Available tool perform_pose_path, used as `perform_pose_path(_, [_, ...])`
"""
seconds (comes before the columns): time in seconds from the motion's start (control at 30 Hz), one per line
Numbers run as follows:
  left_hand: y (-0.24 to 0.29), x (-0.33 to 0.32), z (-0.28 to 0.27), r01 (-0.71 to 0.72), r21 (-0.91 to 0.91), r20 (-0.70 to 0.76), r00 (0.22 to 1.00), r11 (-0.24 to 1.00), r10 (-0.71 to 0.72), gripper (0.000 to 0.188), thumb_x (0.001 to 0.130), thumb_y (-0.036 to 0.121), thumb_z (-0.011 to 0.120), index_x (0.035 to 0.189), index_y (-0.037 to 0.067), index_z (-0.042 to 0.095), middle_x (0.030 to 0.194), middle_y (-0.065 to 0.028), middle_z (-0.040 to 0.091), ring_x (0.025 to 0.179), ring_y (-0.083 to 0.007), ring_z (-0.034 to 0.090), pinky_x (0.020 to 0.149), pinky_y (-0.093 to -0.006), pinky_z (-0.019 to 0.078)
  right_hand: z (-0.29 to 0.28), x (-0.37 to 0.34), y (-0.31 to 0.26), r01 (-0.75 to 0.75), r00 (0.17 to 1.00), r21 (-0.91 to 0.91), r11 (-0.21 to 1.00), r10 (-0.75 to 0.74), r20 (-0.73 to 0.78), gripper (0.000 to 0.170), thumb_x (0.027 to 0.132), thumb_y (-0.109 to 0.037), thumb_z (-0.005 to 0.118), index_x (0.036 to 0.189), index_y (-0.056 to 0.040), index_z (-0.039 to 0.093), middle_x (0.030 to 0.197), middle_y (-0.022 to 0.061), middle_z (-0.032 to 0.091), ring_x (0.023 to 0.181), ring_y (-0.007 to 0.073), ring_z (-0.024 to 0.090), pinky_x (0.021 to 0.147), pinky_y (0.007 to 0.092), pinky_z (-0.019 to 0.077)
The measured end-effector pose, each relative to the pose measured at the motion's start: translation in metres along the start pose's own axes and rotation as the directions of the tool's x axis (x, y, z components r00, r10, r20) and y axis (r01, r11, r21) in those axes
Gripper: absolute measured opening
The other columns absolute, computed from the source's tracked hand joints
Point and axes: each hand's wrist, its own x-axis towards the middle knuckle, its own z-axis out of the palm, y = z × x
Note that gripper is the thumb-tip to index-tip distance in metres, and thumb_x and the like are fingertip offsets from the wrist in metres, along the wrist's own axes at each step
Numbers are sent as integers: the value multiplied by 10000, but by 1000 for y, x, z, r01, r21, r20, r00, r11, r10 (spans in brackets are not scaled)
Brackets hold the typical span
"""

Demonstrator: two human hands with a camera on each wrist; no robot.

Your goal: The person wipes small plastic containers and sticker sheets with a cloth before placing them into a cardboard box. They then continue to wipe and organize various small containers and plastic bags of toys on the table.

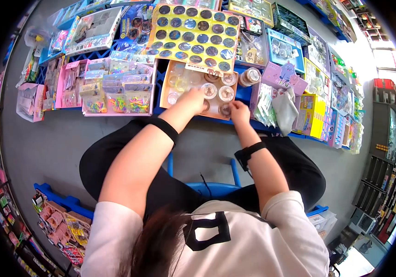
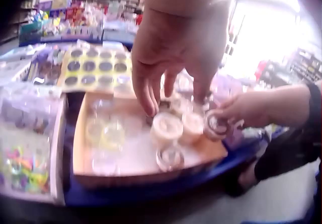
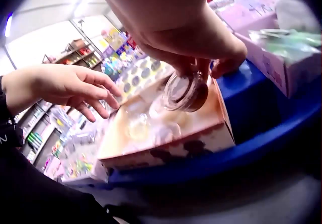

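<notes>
A shallow cardboard box (image 3: 151, 156) stands in front of the person, with several small round tubs (image 1: 209, 91) with clear lids inside. The right hand (image 1: 240, 112), at the box's right front corner, pinches one round, clear-lidded tub (image 3: 186, 94) by its edge and holds it tilted. Over the middle of the box is the left hand (image 2: 178, 58), fingers spread and pointing down, close above a pale tub (image 2: 167, 126). In the right wrist view nothing shows between the left fingers. Another tub (image 2: 170, 157) lies by the box's front wall.
A yellow card with rows of dark discs (image 1: 188, 37) stands behind the box. Round tubs are stacked (image 1: 249, 76) at its right back corner. A pink box of bagged colourful items (image 1: 117, 108) sits left; a purple box (image 1: 294, 85) sits right. A blue edge (image 3: 201, 158) runs along the front.
</notes>
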Motion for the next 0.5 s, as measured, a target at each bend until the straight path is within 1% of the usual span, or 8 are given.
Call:
perform_pose_path(0.07, [-2, 4, 30, 166, 42, 113, 979, 985, -169, 388, 748, 210, 596, 1077, 22, 512, 1027, -199, 562, 981, -339, 540, 824, -402, 448, 5, -4, 0, 8, 999, -98, 995, -12, -36, 179, 745, -160, 620, 861, -24, 636, 752, 135, 632, 692, 247, 615, 652, 322, 472])
perform_pose_path(0.13, [-6, 15, 58, 267, -53, 106, 960, 962, -261, 346, 774, 202, 555, 1058, 8, 517, 1032, -194, 570, 991, -329, 540, 828, -396, 447, 14, -1, 5, 51, 997, -70, 996, -55, -61, 172, 721, -149, 632, 830, -16, 628, 758, 151, 622, 712, 286, 608, 664, 337, 472])
perform_pose_path(0.17, [-3, 19, 66, 312, -77, 79, 949, 947, -306, 341, 785, 216, 541, 1052, 9, 491, 1028, -198, 561, 973, -330, 547, 819, -402, 449, 18, 2, 10, 128, 985, -158, 979, -144, -91, 179, 696, -147, 653, 813, -16, 619, 765, 148, 620, 727, 295, 603, 676, 352, 470])
perform_pose_path(0.2, [1, 20, 67, 309, -69, 79, 949, 948, -304, 341, 785, 216, 541, 1052, 9, 491, 1028, -198, 561, 973, -330, 547, 819, -402, 449, 16, -1, 3, 122, 988, -257, 959, -143, -63, 172, 713, -170, 633, 819, -35, 625, 768, 138, 619, 741, 296, 600, 682, 367, 469])
perform_pose_path(0.27, [9, 21, 70, 443, -154, -68, 887, 883, -457, 362, 778, 222, 562, 1056, 20, 447, 1035, -198, 525, 946, -341, 553, 800, -410, 454, 12, -6, -11, 140, 990, -435, 889, -110, 94, 148, 731, -188, 605, 816, -71, 640, 757, 108, 625, 772, 275, 592, 686, 382, 456])
perform_pose_path(0.3, [12, 19, 71, 450, -179, -136, 869, 875, -475, 387, 764, 198, 585, 1060, 22, 411, 1039, -194, 482, 921, -353, 553, 781, -419, 458, 16, -7, -10, 209, 976, -563, 799, -210, 65, 125, 733, -189, 585, 800, -110, 655, 752, 83, 633, 782, 256, 570, 677, 393, 438])
perform_pose_path(0.4, [4, 21, 78, 440, -238, -175, 857, 866, -484, 396, 747, 159, 602, 1063, 16, 411, 1054, -190, 464, 920, -355, 549, 774, -420, 459, 20, -7, -1, 241, 958, -612, 753, -287, 25, 140, 712, -161, 600, 831, -87, 592, 796, 65, 597, 804, 271, 518, 696, 400, 415])
perform_pose_path(0.5, [-9, 27, 88, 349, -249, -167, 903, 903, -395, 343, 749, 142, 595, 1023, 2, 443, 1017, -207, 494, 928, -365, 537, 791, -412, 449, 19, -6, 4, 313, 931, -474, 823, -364, -18, 235, 698, -142, 631, 887, -58, 519, 860, 96, 537, 834, 288, 503, 726, 411, 405])
